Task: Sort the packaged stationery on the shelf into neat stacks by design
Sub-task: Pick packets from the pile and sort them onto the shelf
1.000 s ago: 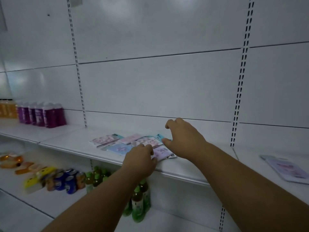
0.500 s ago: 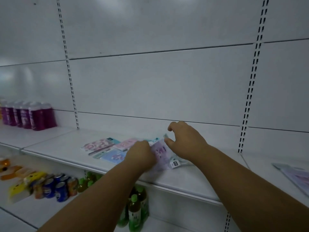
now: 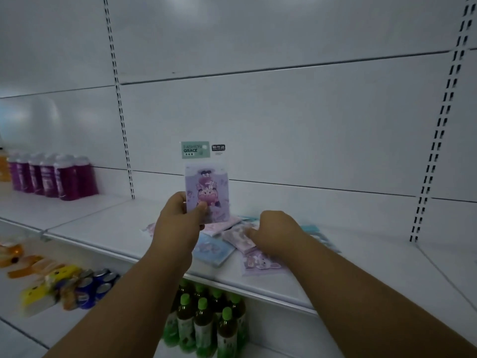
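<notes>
My left hand [image 3: 178,220] holds a purple cartoon stationery packet [image 3: 207,188] upright above the white shelf [image 3: 103,228], its green header label facing me. My right hand [image 3: 277,233] rests low on the pile of packets, its fingers pinching a pink packet [image 3: 238,237]. A blue packet [image 3: 213,250] lies flat under my left wrist. Another purple packet [image 3: 260,263] lies near the shelf's front edge, below my right hand. Teal packets [image 3: 313,229] peek out behind my right hand.
Purple bottles [image 3: 51,177] stand at the shelf's far left. On the lower shelf are green-capped tea bottles [image 3: 206,321], blue cans [image 3: 93,285] and yellow packs [image 3: 44,293]. Slotted uprights [image 3: 436,140] run up the white back wall.
My left hand has lifted a purple packet off the pile and holds it upright. My right hand stayed down on the pile and now pinches a pink packet.
</notes>
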Motion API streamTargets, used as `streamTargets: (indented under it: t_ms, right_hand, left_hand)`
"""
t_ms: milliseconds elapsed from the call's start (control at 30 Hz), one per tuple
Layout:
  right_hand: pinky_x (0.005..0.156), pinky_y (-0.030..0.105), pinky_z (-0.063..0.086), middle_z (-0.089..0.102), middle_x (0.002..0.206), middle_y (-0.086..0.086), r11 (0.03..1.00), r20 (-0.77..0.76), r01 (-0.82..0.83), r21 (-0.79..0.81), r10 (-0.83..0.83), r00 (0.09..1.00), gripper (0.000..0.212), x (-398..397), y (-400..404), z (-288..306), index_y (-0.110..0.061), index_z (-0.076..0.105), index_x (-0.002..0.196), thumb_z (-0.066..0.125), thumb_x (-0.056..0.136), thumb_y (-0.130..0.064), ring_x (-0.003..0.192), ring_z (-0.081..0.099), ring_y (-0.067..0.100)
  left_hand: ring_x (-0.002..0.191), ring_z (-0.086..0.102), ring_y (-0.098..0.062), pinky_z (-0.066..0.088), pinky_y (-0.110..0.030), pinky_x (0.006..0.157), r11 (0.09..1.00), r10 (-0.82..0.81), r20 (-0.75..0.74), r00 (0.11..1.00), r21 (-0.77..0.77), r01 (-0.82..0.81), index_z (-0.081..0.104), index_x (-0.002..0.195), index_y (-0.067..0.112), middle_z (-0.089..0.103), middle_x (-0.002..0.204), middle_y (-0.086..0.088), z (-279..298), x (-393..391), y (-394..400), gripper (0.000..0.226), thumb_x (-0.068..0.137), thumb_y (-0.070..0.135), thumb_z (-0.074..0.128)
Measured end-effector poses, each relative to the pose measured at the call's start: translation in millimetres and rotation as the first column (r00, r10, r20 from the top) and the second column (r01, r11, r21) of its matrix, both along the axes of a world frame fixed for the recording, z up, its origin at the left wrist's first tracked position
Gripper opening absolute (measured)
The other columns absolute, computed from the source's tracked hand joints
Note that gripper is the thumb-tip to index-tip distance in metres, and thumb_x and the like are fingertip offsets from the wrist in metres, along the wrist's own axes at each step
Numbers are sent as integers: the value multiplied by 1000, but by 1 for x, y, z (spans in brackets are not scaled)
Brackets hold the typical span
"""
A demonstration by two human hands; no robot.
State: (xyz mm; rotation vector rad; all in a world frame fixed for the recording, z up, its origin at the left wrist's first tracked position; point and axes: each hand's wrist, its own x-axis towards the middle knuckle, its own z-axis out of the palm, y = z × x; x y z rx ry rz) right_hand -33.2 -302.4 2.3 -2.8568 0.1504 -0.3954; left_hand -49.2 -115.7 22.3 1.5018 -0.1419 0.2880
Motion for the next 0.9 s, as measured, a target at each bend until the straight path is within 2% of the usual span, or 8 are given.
streamTargets:
  t_ms: [133, 233, 367, 467, 533, 667, 767, 900]
  right_hand:
    - [90, 37, 47, 67, 115, 12, 978, -106, 198, -61, -203, 973, 87, 21, 19, -10, -12, 64, 113, 32, 74, -82, 107, 61, 30]
    - [95, 42, 47, 63, 124, 11, 942, -199, 314, -119, -333, 922, 95, 36, 32, -9, -14, 60, 121, 34, 66, -87, 112, 58, 31]
    - [89, 34, 46, 64, 120, 11, 918, -155, 395, -20, -393, 906, 77, 44, 46, -6, -12, 59, 119, 56, 70, -71, 110, 60, 29]
    - [96, 34, 46, 47, 133, 17, 835, -88, 506, 217, -500, 862, 87, 46, 56, -4, -4, 36, 139, 71, 73, -49, 118, 54, 32]
    - [97, 36, 44, 42, 135, 20, 792, 45, 451, 412, -512, 858, 77, 46, 61, 0, -3, 26, 143, 68, 82, -27, 120, 53, 34]
    - [82, 26, 44, 63, 115, 11, 764, 351, 175, 621, -470, 810, 34, 24, 63, 8, -8, 56, 122, 56, 88, -9, 105, 61, 27]
    - [68, 26, 46, 66, 83, 2, 695, 392, 61, 717, -474, 788, 12, -2, 57, 20, -14, 64, 98, 59, 88, -9, 77, 62, 20]
    - [58, 23, 42, 62, 75, -4, 669, 411, 54, 741, -516, 752, 7, -49, 31, 34, -16, 64, 95, 60, 89, -12, 65, 56, 12]
  left_hand:
    - [91, 70, -27, 54, -42, 85, 996, -93, 25, 995, -17, 93, 64, 95, 21, 74, 97, -5, 0, 19, 18, 14, 96, 8, 58]
    - [92, 72, -27, 54, -47, 88, 979, -200, 5, 980, -39, 200, 65, 101, 17, 75, 100, -8, -1, 37, 35, 12, 96, 8, 58]
    - [91, 73, -26, 54, -50, 91, 957, -289, -9, 957, -35, 288, 66, 102, 17, 77, 97, -6, -4, 60, 56, 12, 95, 10, 59]
    - [91, 73, -27, 55, -50, 89, 940, -342, -15, 940, -15, 342, 67, 101, 17, 77, 97, -6, -9, 72, 65, 11, 96, 11, 59]
    - [90, 73, -27, 57, -45, 86, 931, -364, -13, 931, -11, 364, 67, 101, 17, 76, 98, -7, -11, 79, 68, 12, 96, 9, 59]
    - [87, 72, -21, 56, -34, 75, 909, -416, 4, 909, -3, 416, 65, 101, 19, 76, 98, -4, -12, 81, 62, 13, 96, 10, 58]
    - [86, 71, -17, 53, -29, 71, 901, -435, 28, 900, 7, 435, 63, 99, 26, 74, 98, 1, -11, 75, 50, 16, 97, 10, 58]
    - [90, 70, -19, 56, -36, 79, 873, -488, 28, 872, 3, 488, 62, 99, 26, 73, 98, 1, -11, 52, 15, 16, 98, 12, 55]
